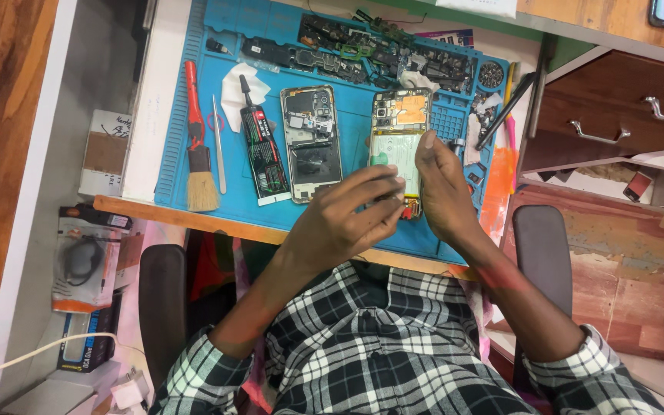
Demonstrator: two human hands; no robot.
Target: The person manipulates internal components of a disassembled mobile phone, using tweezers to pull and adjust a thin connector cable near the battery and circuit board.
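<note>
Blue mat (pixel 194 92) keeps parts corralled; my left hand (pixel 347 211) and right hand (pixel 441 184) pinch the opened phone (pixel 396 150), steadying it.

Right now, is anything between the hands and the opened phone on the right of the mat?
Nothing visible: the left hand and right hand both rest directly on the opened phone.
</note>
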